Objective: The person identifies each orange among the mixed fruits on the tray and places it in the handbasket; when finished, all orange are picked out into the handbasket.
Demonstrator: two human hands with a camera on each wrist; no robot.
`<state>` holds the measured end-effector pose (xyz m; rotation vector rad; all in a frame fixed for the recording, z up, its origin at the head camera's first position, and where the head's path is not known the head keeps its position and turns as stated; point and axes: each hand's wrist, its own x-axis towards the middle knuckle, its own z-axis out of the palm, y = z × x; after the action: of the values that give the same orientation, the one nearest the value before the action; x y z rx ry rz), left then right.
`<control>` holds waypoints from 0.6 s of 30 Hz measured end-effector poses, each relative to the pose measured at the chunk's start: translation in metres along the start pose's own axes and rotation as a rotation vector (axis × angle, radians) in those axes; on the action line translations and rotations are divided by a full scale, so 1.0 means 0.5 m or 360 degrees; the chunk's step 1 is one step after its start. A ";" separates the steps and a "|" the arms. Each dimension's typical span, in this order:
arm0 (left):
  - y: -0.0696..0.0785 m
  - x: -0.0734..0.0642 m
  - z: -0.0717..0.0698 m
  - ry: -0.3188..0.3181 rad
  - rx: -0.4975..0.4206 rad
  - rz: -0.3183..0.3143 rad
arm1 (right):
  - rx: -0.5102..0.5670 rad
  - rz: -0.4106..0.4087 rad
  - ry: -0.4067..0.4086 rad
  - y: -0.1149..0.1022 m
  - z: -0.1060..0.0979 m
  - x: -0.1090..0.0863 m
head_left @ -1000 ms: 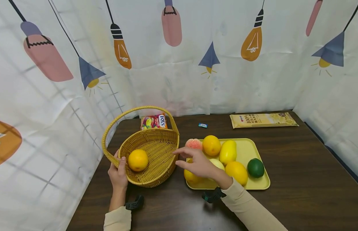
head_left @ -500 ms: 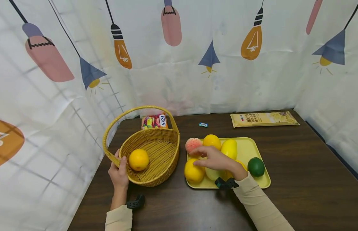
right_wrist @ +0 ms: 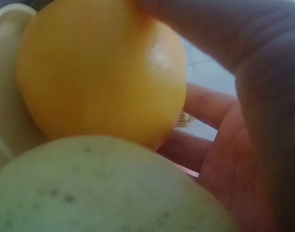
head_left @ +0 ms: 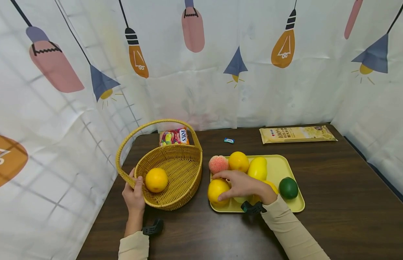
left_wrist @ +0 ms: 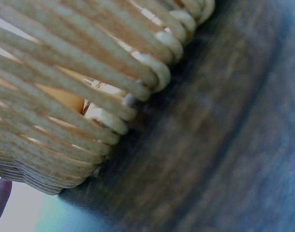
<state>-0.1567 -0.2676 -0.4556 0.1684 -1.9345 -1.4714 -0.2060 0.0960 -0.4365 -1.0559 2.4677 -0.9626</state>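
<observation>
My left hand grips the left rim of a yellow wicker basket by the foot of its handle. One orange lies inside it. On a pale yellow tray, my right hand has its thumb and fingers around another orange at the front left corner. Up close in the right wrist view, the thumb touches this orange, and a speckled pale green fruit sits against it. Basket weave fills much of the left wrist view; the left hand is mostly out of sight there.
Also on the tray are a peach, a further orange, a yellow mango-like fruit, a partly hidden yellow fruit and a dark green fruit. Behind stand a candy bag, a small blue wrapper and a long beige packet.
My right hand has gone from beside the basket's right rim to the tray, then down onto the front left orange. The left hand and basket stay in place.
</observation>
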 end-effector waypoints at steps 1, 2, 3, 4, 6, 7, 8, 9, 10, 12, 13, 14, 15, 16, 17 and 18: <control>-0.002 0.001 0.000 0.0002 0.0000 0.0007 | -0.0023 0.0010 -0.0003 0.000 0.001 0.000; -0.011 0.003 -0.001 0.0003 -0.0003 0.0007 | -0.0039 0.0024 -0.0005 0.000 0.002 0.001; -0.022 0.005 -0.001 0.0007 -0.0002 0.0005 | -0.0052 0.0030 -0.0004 0.000 0.003 0.002; -0.032 0.007 0.000 0.0010 0.0001 0.0000 | -0.0067 0.0038 -0.0004 0.000 0.003 0.001; -0.053 0.013 0.000 0.0021 0.0009 -0.0010 | -0.0102 0.0049 -0.0006 -0.001 0.004 0.001; -0.063 0.015 0.001 0.0031 0.0020 -0.0017 | -0.0123 0.0052 -0.0008 -0.001 0.004 0.001; -0.073 0.017 0.001 0.0042 0.0026 -0.0024 | -0.0150 0.0054 -0.0010 -0.002 0.004 0.001; -0.075 0.017 0.002 0.0054 0.0042 -0.0027 | -0.0177 0.0052 -0.0010 -0.002 0.005 0.002; -0.076 0.017 0.002 0.0061 0.0043 -0.0027 | -0.0199 0.0050 -0.0011 -0.003 0.006 0.003; -0.077 0.018 0.001 0.0066 0.0054 -0.0020 | -0.0234 0.0041 -0.0008 -0.005 0.008 0.004; -0.076 0.018 0.001 0.0066 0.0048 -0.0020 | -0.0244 0.0038 -0.0008 -0.005 0.008 0.005; -0.075 0.018 0.001 0.0063 0.0040 -0.0021 | -0.0251 0.0036 -0.0006 -0.006 0.009 0.006; -0.075 0.018 0.000 0.0058 0.0032 -0.0025 | -0.0251 0.0036 -0.0005 -0.006 0.009 0.006; -0.075 0.017 0.000 0.0049 0.0025 -0.0030 | -0.0248 0.0037 -0.0003 -0.007 0.010 0.005; -0.075 0.017 -0.001 0.0041 0.0020 -0.0038 | -0.0250 0.0039 0.0000 -0.007 0.010 0.005; -0.075 0.016 -0.001 0.0035 0.0004 -0.0050 | -0.0256 0.0037 0.0004 -0.007 0.011 0.004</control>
<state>-0.1735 -0.2852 -0.4850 0.2159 -1.9244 -1.4816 -0.2032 0.0902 -0.4383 -1.0726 2.5893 -0.7698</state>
